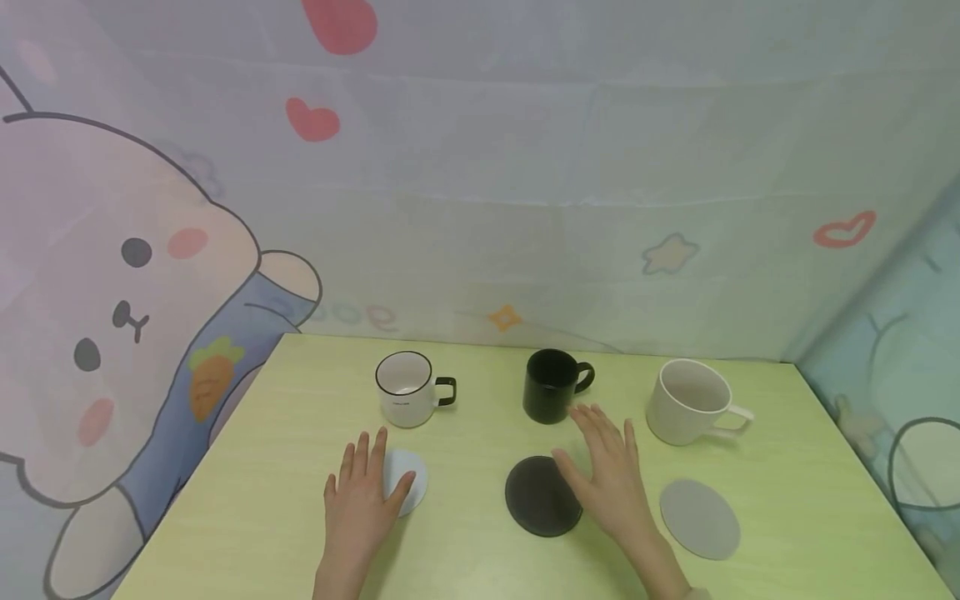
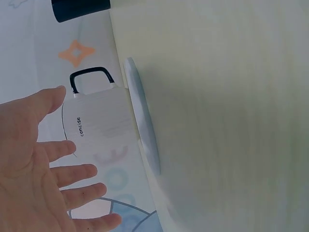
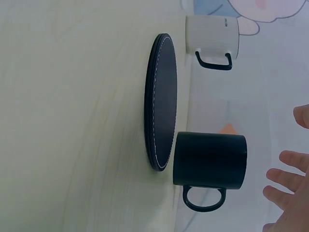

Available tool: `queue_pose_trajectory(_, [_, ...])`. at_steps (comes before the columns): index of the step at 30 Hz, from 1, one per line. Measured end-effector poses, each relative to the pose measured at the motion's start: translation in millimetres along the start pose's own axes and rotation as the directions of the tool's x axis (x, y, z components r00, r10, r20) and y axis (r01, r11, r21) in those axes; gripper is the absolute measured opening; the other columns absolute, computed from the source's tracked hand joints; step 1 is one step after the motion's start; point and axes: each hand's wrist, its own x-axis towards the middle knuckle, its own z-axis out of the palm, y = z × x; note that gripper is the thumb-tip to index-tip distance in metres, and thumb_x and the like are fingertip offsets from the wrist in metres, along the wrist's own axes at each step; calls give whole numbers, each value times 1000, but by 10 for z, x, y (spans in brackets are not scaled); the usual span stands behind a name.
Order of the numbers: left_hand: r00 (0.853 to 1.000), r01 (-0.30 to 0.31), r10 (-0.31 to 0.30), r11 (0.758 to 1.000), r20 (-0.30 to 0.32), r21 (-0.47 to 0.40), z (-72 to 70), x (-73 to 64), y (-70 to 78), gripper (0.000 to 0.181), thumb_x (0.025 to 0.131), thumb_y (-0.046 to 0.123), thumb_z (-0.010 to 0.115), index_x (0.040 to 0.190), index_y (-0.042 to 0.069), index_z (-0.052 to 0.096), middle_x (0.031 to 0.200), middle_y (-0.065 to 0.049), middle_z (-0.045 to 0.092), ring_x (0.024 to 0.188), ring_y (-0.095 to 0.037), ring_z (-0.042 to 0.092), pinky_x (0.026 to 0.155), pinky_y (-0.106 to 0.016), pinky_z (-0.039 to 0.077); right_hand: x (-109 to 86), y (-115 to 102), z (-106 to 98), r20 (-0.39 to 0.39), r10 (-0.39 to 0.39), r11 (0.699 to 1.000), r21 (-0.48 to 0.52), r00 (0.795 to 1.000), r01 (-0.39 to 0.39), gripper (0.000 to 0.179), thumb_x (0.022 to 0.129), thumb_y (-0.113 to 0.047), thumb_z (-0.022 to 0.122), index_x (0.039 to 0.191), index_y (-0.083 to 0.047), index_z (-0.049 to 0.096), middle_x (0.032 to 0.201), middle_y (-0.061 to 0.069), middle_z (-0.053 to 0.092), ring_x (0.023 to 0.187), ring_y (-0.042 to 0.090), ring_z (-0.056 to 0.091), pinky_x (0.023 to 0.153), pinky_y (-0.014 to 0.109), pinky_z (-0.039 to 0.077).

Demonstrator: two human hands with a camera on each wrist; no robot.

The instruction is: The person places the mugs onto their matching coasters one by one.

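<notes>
My left hand [image 1: 362, 500], fingers spread and holding nothing, hovers over the left part of a round white coaster [image 1: 415, 483]. Behind that coaster stands a white mug [image 1: 405, 404] with a black rim and black handle; "concise" reads on its side in the left wrist view. My right hand [image 1: 611, 479], also empty with fingers extended, overlaps the right edge of a black stitched coaster [image 1: 536, 497]. Its fingertips appear near the base of a black mug [image 3: 210, 160], whose handle points right in the head view. All these mugs are upright.
At the right stands a wide cream mug [image 1: 684, 408], its handle to the right. A grey round coaster [image 1: 701, 521] lies in front of it. The pale yellow table [image 1: 247, 492] ends at a printed cloth backdrop [image 1: 487, 167] behind.
</notes>
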Motion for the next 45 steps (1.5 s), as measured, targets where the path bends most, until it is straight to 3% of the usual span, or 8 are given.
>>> queue_pose_trajectory(11, [996,83,-81,994,41,-72,7,6,-25,79,89,41,63,152,10,25,155,-24,27,142,-47,25,104,-72,27,69,-55,83,19,-29,999,17,999,28,58,88,-34,66,138,-10,49,143,13,50,137,32,40,115,64,9])
queue_pose_trajectory(20, [992,117,-112,989,65,-87,4,22,-57,82,86,37,68,150,5,27,153,-25,30,140,-47,29,103,-71,28,147,-109,130,45,-44,999,34,998,42,58,89,-35,65,139,-11,48,145,11,48,139,31,38,116,62,9])
queue_pose_trajectory(27, [992,112,-103,986,76,-126,9,53,-111,82,84,35,71,146,-1,33,146,-30,38,133,-49,39,96,-69,37,200,-151,191,58,-55,996,71,997,51,56,90,-35,64,139,-11,48,146,10,48,139,30,39,116,61,9])
queue_pose_trajectory(33, [991,107,-92,982,101,-156,-8,63,-144,85,80,34,75,145,-2,35,145,-30,40,133,-49,37,99,-70,34,257,-181,259,61,-78,993,88,995,72,54,90,-35,63,137,-11,50,144,11,49,138,30,40,116,62,11])
queue_pose_trajectory(40, [975,148,-97,955,199,-257,-18,80,-197,90,75,27,81,145,-2,34,146,-31,38,133,-51,37,99,-69,34,312,-227,310,65,-95,991,101,993,88,52,91,-34,62,135,-10,52,142,11,51,137,29,42,117,60,11])
queue_pose_trajectory(45, [976,132,-81,958,201,-255,-8,90,-227,92,70,25,84,144,-3,36,144,-29,41,130,-51,40,97,-70,36,341,-244,358,50,-135,987,93,990,130,51,90,-33,63,134,-8,53,140,13,53,135,31,44,115,62,14])
